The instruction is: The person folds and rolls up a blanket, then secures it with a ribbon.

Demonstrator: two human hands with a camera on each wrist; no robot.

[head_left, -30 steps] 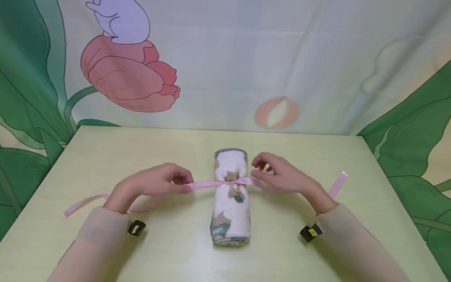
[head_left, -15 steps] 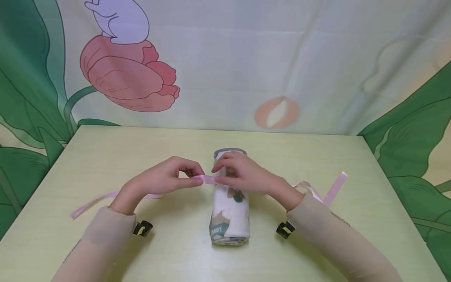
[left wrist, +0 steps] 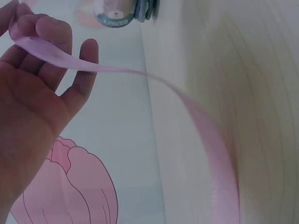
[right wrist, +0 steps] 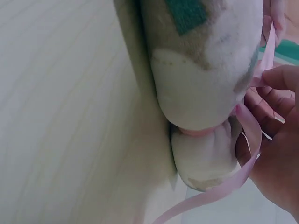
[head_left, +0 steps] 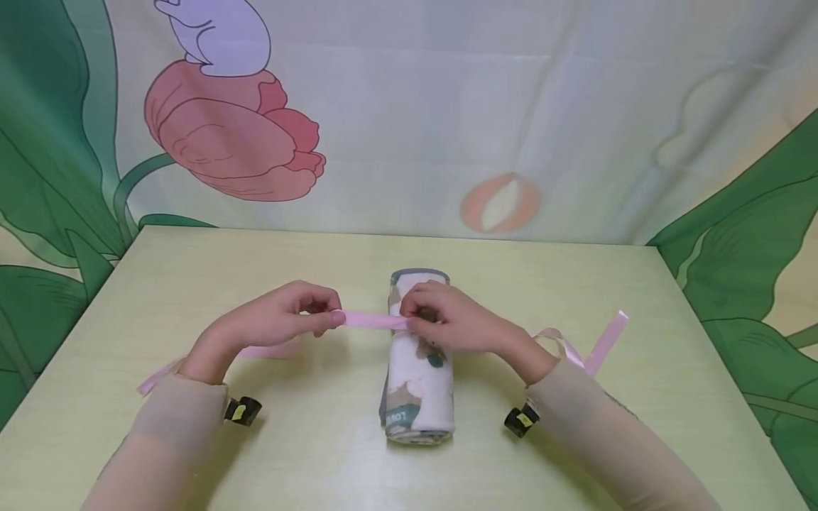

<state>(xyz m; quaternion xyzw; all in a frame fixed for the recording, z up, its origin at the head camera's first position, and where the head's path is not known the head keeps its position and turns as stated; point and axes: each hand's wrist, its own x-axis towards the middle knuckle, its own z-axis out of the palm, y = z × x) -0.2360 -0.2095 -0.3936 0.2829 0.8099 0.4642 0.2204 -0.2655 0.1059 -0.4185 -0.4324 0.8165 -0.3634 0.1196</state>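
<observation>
A rolled towel (head_left: pixel 418 390), white with brown and green prints, stands lengthwise at the middle of the table. Round its waist runs a pink ribbon (head_left: pixel 373 321), which squeezes the roll inward in the right wrist view. Left of the towel, my left hand (head_left: pixel 277 312) pinches the ribbon between thumb and fingers; the ribbon's tail (left wrist: pixel 212 135) hangs away in the left wrist view. Over the towel's upper half, my right hand (head_left: pixel 454 316) pinches the same strand right at the tie, which its fingers hide. Another ribbon length (right wrist: pixel 229 186) loops past the right palm.
The pale wooden table (head_left: pixel 319 454) backs onto a printed curtain (head_left: pixel 409 142) with flower and leaf pictures. One ribbon end (head_left: pixel 607 341) sticks up right of the right forearm. Another end (head_left: pixel 160 376) lies by the left sleeve. Both wrists carry small black devices.
My right hand has moved left from beside the towel to over it and taken hold of the ribbon. My left hand went rightward, then back left, drawing the strand straight.
</observation>
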